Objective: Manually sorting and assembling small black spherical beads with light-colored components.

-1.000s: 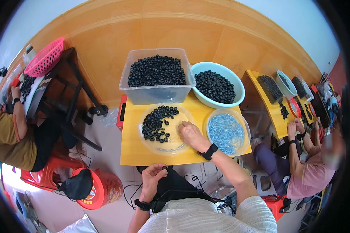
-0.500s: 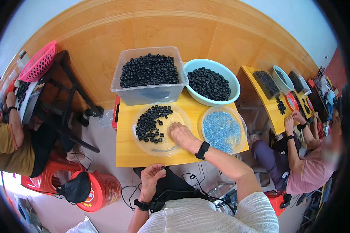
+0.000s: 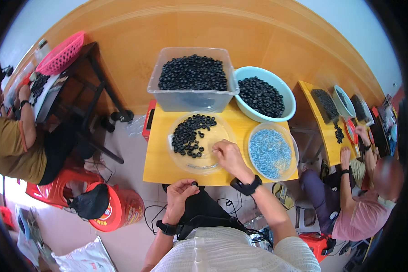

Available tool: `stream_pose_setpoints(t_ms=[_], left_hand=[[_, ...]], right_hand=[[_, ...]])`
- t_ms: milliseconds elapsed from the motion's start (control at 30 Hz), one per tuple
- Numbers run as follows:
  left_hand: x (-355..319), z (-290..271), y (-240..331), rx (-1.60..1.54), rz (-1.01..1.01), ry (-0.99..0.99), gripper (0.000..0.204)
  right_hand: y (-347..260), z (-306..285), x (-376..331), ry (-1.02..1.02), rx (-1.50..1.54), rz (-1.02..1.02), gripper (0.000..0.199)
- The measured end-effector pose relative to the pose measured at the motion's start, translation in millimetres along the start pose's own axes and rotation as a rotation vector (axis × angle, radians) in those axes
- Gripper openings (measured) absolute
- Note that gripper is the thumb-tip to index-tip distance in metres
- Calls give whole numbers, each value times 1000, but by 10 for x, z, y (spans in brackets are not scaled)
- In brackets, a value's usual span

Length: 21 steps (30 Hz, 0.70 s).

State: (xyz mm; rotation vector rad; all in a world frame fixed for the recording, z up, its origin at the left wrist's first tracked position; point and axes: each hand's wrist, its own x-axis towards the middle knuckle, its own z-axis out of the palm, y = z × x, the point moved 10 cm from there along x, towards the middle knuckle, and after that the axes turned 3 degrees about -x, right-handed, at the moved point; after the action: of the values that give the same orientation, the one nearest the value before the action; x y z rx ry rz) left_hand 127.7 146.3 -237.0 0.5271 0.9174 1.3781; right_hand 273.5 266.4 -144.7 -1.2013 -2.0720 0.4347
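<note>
A small yellow table (image 3: 161, 165) stands in front of me. On it lies a clear shallow dish (image 3: 199, 164) with a heap of small black rings (image 3: 190, 131). My right hand (image 3: 230, 156), a black watch on its wrist, rests on the dish's right side with fingers curled over the bare plastic. My left hand (image 3: 180, 191) is below the table's near edge, pinching a small black ring at its fingertips. A second clear dish (image 3: 272, 153) at the right holds small pale blue-grey parts.
A clear bin (image 3: 192, 86) and a light blue basin (image 3: 265, 95), both full of black rings, stand at the table's far side. A person sits at the left by a dark table with a pink basket (image 3: 61, 54). Another person sits at the right. A red stool (image 3: 118, 208) stands lower left.
My right hand has stayed on the dish's right side, fingers shifting slightly. My left hand stays below the table edge. The view has shifted a little.
</note>
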Motion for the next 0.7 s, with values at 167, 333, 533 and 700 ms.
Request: stream_pose_setpoints(t_ms=[167, 333, 533, 700], left_hand=[[19, 33, 52, -31, 23, -1, 18], [2, 68, 56, -70, 43, -12, 19], [-28, 101, 55, 2, 38, -84, 18], [-59, 152, 2, 31, -51, -164, 16]], right_hand=[[-120, 234, -427, -197, 535, 322, 11], [-455, 317, -597, -338, 675, 357, 8], [-441, 376, -663, -429, 651, 361, 6], [-393, 514, -736, -527, 931, 446, 7]])
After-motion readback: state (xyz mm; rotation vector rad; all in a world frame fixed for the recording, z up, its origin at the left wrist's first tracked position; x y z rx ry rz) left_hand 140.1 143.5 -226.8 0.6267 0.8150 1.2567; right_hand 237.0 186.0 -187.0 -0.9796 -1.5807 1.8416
